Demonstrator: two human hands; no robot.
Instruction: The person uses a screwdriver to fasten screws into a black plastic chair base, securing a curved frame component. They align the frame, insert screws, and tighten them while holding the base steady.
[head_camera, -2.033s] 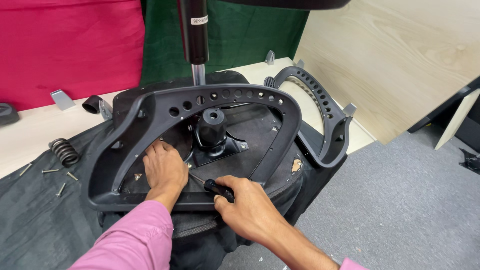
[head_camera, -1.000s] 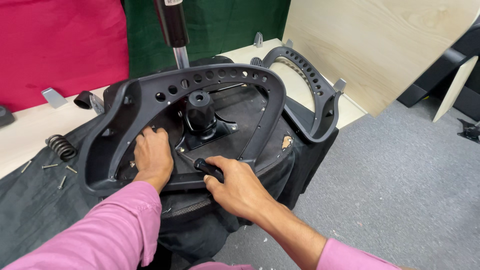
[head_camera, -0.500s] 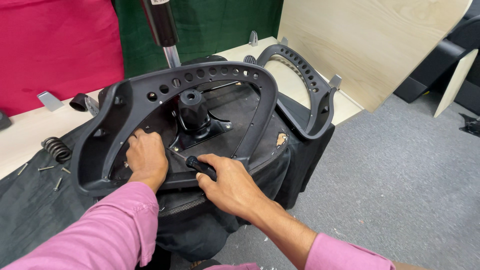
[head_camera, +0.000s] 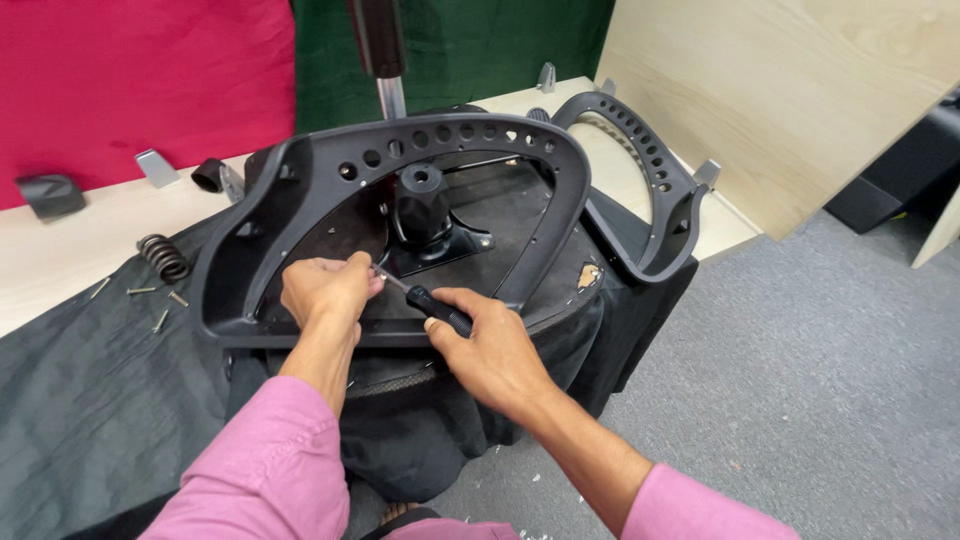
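An upturned black office chair seat (head_camera: 520, 215) lies on a low bench, with a black armrest frame (head_camera: 330, 165) over it and a second armrest loop (head_camera: 650, 190) at its right. A black mechanism hub (head_camera: 422, 215) stands at the seat's centre. My right hand (head_camera: 490, 345) grips a black-handled screwdriver (head_camera: 435, 308), its shaft pointing up-left. My left hand (head_camera: 325, 290) pinches the shaft's tip against the seat underside, fingers closed around it.
A black coil spring (head_camera: 163, 256) and several loose screws (head_camera: 150, 295) lie on the dark cloth (head_camera: 90, 400) at left. A gas-lift column (head_camera: 378, 45) rises behind the seat. Red and green cloth hang behind; a wooden panel (head_camera: 800, 90) leans at right over grey carpet.
The view has drawn closer. My left hand lifted off the seat pan and closed around the screwdriver tip; my right hand kept its hold on the handle.
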